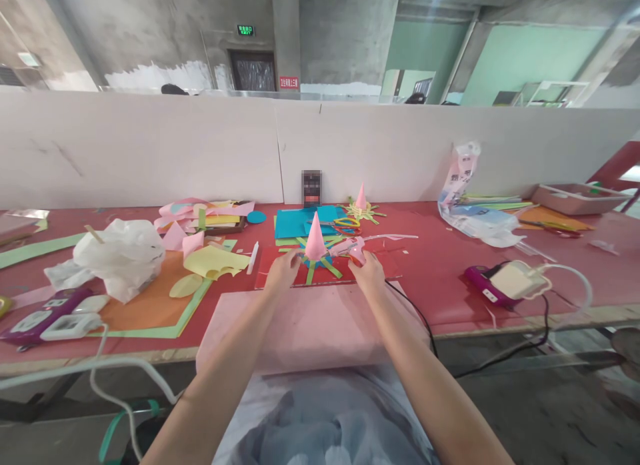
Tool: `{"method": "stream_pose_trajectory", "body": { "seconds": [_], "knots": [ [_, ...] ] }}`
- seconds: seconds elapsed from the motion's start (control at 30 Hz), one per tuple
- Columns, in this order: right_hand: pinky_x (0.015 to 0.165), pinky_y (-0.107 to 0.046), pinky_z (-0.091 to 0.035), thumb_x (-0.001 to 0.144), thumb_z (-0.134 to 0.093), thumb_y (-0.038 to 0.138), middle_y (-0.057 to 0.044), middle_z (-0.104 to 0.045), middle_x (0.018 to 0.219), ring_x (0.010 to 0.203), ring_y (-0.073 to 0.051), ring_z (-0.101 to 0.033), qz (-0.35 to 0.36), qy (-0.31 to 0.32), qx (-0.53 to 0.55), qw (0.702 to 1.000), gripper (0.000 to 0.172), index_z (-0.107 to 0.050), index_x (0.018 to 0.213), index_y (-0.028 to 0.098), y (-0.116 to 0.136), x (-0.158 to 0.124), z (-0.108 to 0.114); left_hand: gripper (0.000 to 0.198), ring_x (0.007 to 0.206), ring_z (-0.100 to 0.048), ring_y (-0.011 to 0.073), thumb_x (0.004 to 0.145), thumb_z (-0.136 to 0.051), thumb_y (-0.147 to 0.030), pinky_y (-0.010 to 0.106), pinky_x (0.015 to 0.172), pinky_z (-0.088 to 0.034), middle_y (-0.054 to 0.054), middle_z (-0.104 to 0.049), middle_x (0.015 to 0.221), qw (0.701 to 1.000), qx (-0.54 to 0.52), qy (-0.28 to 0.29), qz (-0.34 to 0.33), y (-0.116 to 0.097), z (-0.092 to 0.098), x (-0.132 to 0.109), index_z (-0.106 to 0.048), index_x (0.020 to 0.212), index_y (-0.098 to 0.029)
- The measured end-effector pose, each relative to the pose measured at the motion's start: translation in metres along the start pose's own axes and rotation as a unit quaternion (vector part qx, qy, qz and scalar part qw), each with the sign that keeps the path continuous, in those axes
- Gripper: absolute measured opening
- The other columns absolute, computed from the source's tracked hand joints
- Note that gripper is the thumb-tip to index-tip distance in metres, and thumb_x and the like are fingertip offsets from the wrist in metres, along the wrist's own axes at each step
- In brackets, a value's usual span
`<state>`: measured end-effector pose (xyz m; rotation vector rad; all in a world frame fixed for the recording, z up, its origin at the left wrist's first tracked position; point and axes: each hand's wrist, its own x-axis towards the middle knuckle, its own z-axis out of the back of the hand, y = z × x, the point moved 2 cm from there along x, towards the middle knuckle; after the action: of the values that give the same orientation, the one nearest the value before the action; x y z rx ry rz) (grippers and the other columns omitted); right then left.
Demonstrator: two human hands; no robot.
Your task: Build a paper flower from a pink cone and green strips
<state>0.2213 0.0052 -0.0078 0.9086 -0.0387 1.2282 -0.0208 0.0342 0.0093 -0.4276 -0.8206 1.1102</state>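
Observation:
A pink paper cone (315, 239) stands upright on a blue paper disc (300, 258) with green strips (331, 267) fanning out around it. At the left edge of this piece, the fingers of my left hand (284, 270) are closed, apparently on its paper rim. My right hand (369, 270) is wrapped around a pink hot glue gun (350, 247), whose nozzle points left toward the cone's base. A clear glue stick (393, 237) sticks out of its back end. Beneath lies a red board (270, 271).
Behind are blue sheets (293, 223), yellow-handled scissors (347, 223) and a second pink cone (361, 198) on strips. A white plastic bag (120, 255) and paper scraps (215, 259) lie left. Purple power strips (483, 285) sit on both sides; a black cord (417, 311) hangs over the edge.

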Motion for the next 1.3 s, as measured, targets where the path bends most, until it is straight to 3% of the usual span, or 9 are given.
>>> {"method": "stream_pose_trajectory", "body": {
  "seconds": [0.1, 0.27, 0.4, 0.73, 0.9, 1.07, 1.3],
  "knots": [
    [0.079, -0.031, -0.044, 0.072, -0.057, 0.035, -0.01, -0.061, 0.103, 0.094, -0.023, -0.057, -0.001, -0.001, 0.003, 1.0, 0.039, -0.058, 0.106, 0.016, 0.0, 0.0, 0.001, 0.029, 0.08, -0.064, 0.0178, 0.088, -0.039, -0.027, 0.025, 0.069, -0.047, 0.002, -0.07, 0.085, 0.997, 0.074, 0.026, 0.015, -0.007, 0.001, -0.003, -0.059, 0.108, -0.027],
    [0.079, -0.031, -0.043, 0.072, -0.057, 0.036, -0.011, -0.06, 0.106, 0.095, -0.023, -0.056, -0.007, -0.002, 0.01, 1.0, 0.042, -0.056, 0.109, 0.017, -0.002, 0.0, -0.001, 0.031, 0.076, -0.064, 0.0218, 0.089, -0.037, -0.03, 0.029, 0.068, -0.045, 0.006, -0.07, 0.084, 0.972, 0.232, 0.006, 0.044, -0.016, 0.004, -0.005, -0.059, 0.111, -0.027],
    [0.077, -0.031, -0.043, 0.072, -0.057, 0.037, -0.01, -0.061, 0.103, 0.094, -0.023, -0.057, -0.008, 0.001, 0.007, 1.0, 0.04, -0.057, 0.107, 0.018, -0.002, -0.001, 0.0, 0.033, 0.074, -0.064, 0.0211, 0.089, -0.036, -0.029, 0.028, 0.068, -0.045, 0.007, -0.069, 0.078, 0.959, 0.278, -0.009, 0.06, -0.017, 0.005, -0.005, -0.058, 0.114, -0.026],
    [0.075, -0.03, -0.043, 0.072, -0.058, 0.035, -0.01, -0.063, 0.099, 0.092, -0.023, -0.058, -0.01, -0.003, 0.008, 1.0, 0.039, -0.058, 0.106, 0.016, 0.005, -0.003, 0.007, 0.036, 0.099, -0.06, 0.0252, 0.09, -0.038, -0.034, 0.036, 0.084, -0.044, 0.011, -0.062, 0.114, 0.978, 0.205, 0.025, 0.041, -0.005, -0.001, -0.001, -0.052, 0.121, -0.022],
    [0.076, -0.03, -0.043, 0.071, -0.059, 0.035, -0.01, -0.062, 0.099, 0.093, -0.023, -0.058, -0.017, 0.0, 0.014, 1.0, 0.039, -0.058, 0.106, 0.017, 0.004, -0.002, 0.007, 0.032, 0.108, -0.055, 0.0234, 0.089, -0.041, -0.027, 0.037, 0.095, -0.041, 0.009, -0.06, 0.116, 0.983, 0.179, -0.003, -0.03, -0.003, -0.004, 0.0, -0.055, 0.116, -0.02],
    [0.077, -0.031, -0.043, 0.071, -0.059, 0.035, -0.01, -0.061, 0.105, 0.096, -0.024, -0.057, -0.017, 0.01, 0.007, 1.0, 0.041, -0.057, 0.108, 0.017, 0.004, -0.001, 0.005, 0.031, 0.113, -0.051, 0.0192, 0.086, -0.044, -0.023, 0.034, 0.099, -0.04, 0.006, -0.058, 0.119, 0.983, 0.113, 0.044, -0.135, -0.013, -0.013, -0.003, -0.056, 0.114, -0.021],
    [0.078, -0.031, -0.044, 0.071, -0.058, 0.036, -0.01, -0.062, 0.103, 0.095, -0.023, -0.057, -0.007, 0.003, 0.008, 1.0, 0.038, -0.058, 0.105, 0.018, 0.004, -0.002, 0.005, 0.029, 0.115, -0.05, 0.0197, 0.082, -0.045, -0.02, 0.035, 0.1, -0.04, 0.005, -0.057, 0.121, 0.987, 0.083, 0.09, -0.101, -0.013, -0.014, -0.005, -0.059, 0.107, -0.021]
  ]
}}
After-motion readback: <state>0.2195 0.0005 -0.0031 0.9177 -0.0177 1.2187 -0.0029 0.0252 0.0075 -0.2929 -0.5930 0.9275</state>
